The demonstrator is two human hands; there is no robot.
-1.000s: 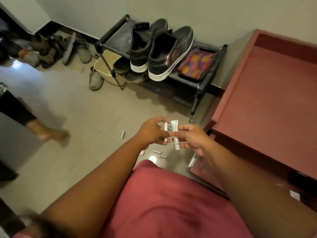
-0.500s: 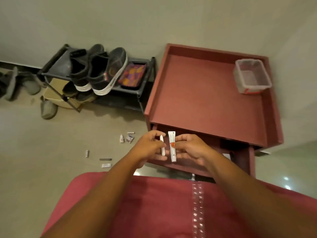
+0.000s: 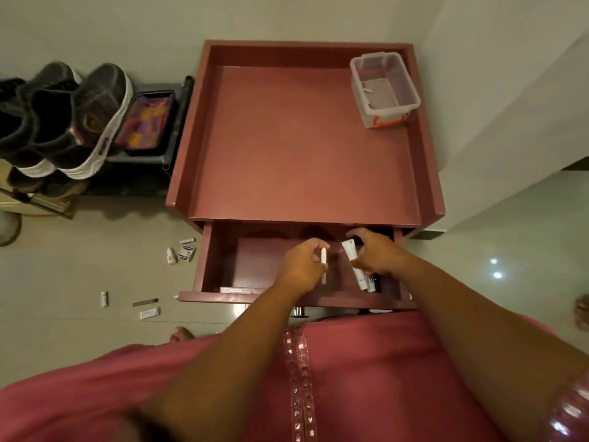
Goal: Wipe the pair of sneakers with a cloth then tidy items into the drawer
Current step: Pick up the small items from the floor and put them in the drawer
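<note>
The drawer (image 3: pixel 207 269) of a reddish-brown cabinet stands pulled open below me. Both hands are over its inside. My left hand (image 3: pixel 302 266) pinches a thin white stick (image 3: pixel 324 264) held upright. My right hand (image 3: pixel 376 253) grips a white tube (image 3: pixel 350 255) with a red mark, slanted down into the drawer's right part. More small tubes (image 3: pixel 371 287) lie in the drawer beneath that hand. The pair of black sneakers (image 3: pixel 79 119) with white soles rests on a black shoe rack (image 3: pixel 178 122) at the left.
A clear plastic box (image 3: pixel 384 87) stands on the cabinet top (image 3: pixel 302 138) at its back right corner. Several small tubes and packets (image 3: pixel 181 252) lie scattered on the tiled floor left of the drawer. A colourful pouch (image 3: pixel 145 122) lies on the rack.
The view swung right from the shoe rack to the cabinet. Both hands, still holding the stick and the tube, moved forward and down into the open drawer.
</note>
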